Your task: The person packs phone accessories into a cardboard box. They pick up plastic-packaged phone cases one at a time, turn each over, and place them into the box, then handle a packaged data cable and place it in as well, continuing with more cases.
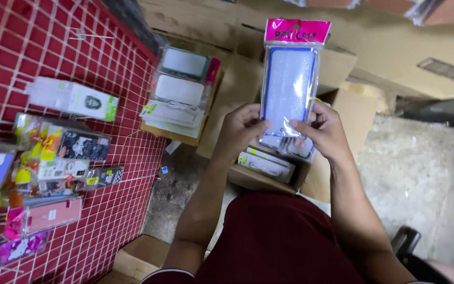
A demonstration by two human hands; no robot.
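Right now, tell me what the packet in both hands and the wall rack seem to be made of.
Phone-case packet: clear glossy plastic film, judging by its sheen, with a pink header that looks like card. Wall rack: thin white wire grid, probably coated metal, over a red backing.

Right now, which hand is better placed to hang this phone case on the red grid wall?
Probably the left hand. It grips the packaged phone case on the side nearer the red grid wall; the right hand holds the far side.

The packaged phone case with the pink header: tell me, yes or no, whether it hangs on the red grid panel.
No. The packaged phone case is held up by the left hand and right hand over a cardboard box, apart from the red grid panel.
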